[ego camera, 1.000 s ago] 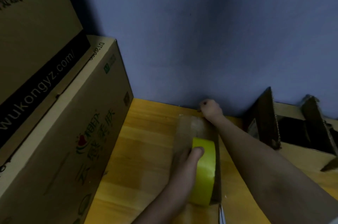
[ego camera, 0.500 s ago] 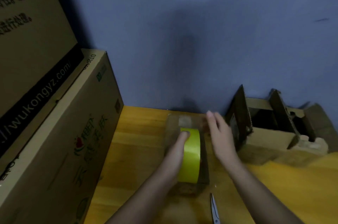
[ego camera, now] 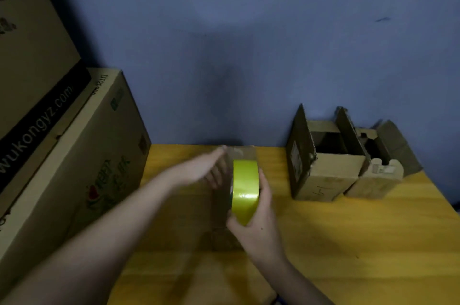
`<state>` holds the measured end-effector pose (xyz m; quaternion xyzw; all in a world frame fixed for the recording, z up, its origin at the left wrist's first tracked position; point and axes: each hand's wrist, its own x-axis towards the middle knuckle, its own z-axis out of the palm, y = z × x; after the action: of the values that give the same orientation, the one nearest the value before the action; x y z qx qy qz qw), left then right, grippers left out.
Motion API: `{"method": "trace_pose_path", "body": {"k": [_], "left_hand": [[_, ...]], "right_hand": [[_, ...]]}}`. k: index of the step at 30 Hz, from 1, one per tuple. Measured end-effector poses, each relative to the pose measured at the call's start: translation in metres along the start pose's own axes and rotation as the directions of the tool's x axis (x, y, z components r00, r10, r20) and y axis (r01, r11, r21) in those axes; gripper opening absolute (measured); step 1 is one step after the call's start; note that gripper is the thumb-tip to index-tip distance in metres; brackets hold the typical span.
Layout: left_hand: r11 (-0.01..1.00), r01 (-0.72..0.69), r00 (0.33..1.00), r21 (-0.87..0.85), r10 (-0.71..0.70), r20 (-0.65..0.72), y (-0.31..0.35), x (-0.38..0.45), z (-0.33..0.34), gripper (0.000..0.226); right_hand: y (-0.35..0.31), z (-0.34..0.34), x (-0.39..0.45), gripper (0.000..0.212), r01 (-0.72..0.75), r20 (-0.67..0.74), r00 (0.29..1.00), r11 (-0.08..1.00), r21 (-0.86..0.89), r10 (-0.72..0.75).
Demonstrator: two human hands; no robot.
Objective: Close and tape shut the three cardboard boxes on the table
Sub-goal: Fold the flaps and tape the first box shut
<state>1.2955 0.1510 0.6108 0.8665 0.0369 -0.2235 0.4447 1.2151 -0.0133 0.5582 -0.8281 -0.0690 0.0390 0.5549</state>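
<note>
On one closed box (ego camera: 242, 155), right hand (ego camera: 258, 227) grips one tape roll (ego camera: 245, 192); left hand (ego camera: 199, 170) open.

Dim light, plain blue-grey wall (ego camera: 273, 43); yellow wooden table (ego camera: 361, 242) against it, shadows cast

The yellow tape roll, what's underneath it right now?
The yellow tape roll, gripped by the right hand, stands on a closed cardboard box. Both hands cover much of its top, so its seam isn't visible.
</note>
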Motion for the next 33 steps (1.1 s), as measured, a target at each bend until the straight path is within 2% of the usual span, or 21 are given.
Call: {"method": "trace_pose_path", "body": {"k": [1, 2, 3, 4, 5, 6, 7, 10, 12, 15, 18, 22, 24, 26, 28, 31, 33], "left_hand": [[0.945, -0.057, 0.996, 0.322, 0.077, -0.05, -0.005, 0.011, -0.013, 0.035], [0.765, -0.093, 0.987, 0.637, 0.156, -0.043, -0.012, 0.023, -0.023, 0.04], [0.514, -0.131, 0.977, 0.848, 0.214, 0.021, -0.018, 0.035, -0.03, 0.066], [0.271, -0.188, 0.967, 0.944, 0.221, 0.129, -0.019, 0.042, -0.034, 0.086], [0.084, -0.248, 0.95, 0.965, 0.216, 0.225, -0.019, 0.051, -0.035, 0.094], [-0.02, -0.292, 0.933, 0.956, 0.211, 0.29, -0.018, 0.059, -0.033, 0.095], [-0.063, -0.334, 0.92, 0.941, 0.198, 0.339, -0.019, 0.07, -0.029, 0.096], [-0.105, -0.373, 0.91, 0.922, 0.154, 0.386, -0.032, 0.096, -0.017, 0.119], [-0.056, -0.374, 0.911, 0.926, 0.163, 0.378, -0.042, 0.104, -0.01, 0.131], [0.06, -0.363, 0.914, 0.93, 0.216, 0.343, -0.052, 0.104, -0.005, 0.128], [0.092, -0.318, 0.92, 0.943, 0.272, 0.284, -0.064, 0.094, 0.001, 0.116], [0.249, -0.174, 0.959, 0.953, 0.263, 0.107, -0.076, 0.074, 0.024, 0.105], [0.315, -0.087, 0.976, 0.945, 0.217, 0.017, -0.075, 0.064, 0.039, 0.112], [0.308, -0.029, 0.979, 0.951, 0.201, -0.036, -0.072, 0.059, 0.045, 0.125], [0.237, -0.032, 0.969, 0.971, 0.246, -0.028, -0.067, 0.059, 0.044, 0.138], [0.13, -0.122, 0.944, 0.984, 0.323, 0.074, -0.059, 0.068, 0.028, 0.146], [0.16, -0.251, 0.919, 0.955, 0.348, 0.184, -0.055, 0.077, 0.018, 0.147]], "right_hand": [[-0.001, 0.0, -0.001, 0.102, -0.004, 0.004, 1.0, 1.0, -0.005, 0.004], [-0.001, 0.0, -0.002, 0.102, -0.001, 0.009, 1.0, 1.0, -0.015, 0.001], [-0.001, 0.001, -0.003, 0.102, -0.001, 0.015, 1.0, 1.0, -0.023, 0.001], [0.0, 0.001, -0.004, 0.102, -0.005, 0.023, 1.0, 1.0, -0.018, 0.005], [0.0, 0.001, -0.004, 0.104, -0.017, 0.03, 0.999, 1.0, -0.006, 0.017], [0.0, 0.001, -0.004, 0.104, -0.028, 0.04, 0.999, 1.0, 0.007, 0.028], [-0.001, 0.001, -0.004, 0.104, -0.04, 0.047, 0.998, 0.999, 0.017, 0.039], [-0.002, 0.001, -0.002, 0.102, -0.052, 0.05, 0.998, 0.998, 0.037, 0.05], [0.0, 0.0, -0.001, 0.101, -0.055, 0.047, 0.998, 0.998, 0.041, 0.053], [0.003, -0.005, 0.001, 0.1, -0.058, 0.049, 0.997, 0.996, 0.064, 0.055], [0.002, -0.012, 0.004, 0.096, -0.046, 0.05, 0.998, 0.997, 0.07, 0.043], [0.003, -0.03, 0.012, 0.074, -0.053, 0.001, 0.999, 0.998, 0.031, 0.053], [0.003, -0.042, 0.014, 0.066, -0.056, 0.0, 0.998, 0.998, -0.018, 0.056], [0.004, -0.05, 0.015, 0.061, -0.056, 0.023, 0.998, 0.998, -0.039, 0.057], [0.004, -0.055, 0.014, 0.06, -0.052, 0.054, 0.997, 0.997, -0.057, 0.055], [0.005, -0.056, 0.015, 0.063, -0.038, 0.068, 0.997, 0.997, -0.07, 0.042], [0.005, -0.057, 0.015, 0.063, -0.033, 0.061, 0.997, 0.997, -0.065, 0.037]]}}
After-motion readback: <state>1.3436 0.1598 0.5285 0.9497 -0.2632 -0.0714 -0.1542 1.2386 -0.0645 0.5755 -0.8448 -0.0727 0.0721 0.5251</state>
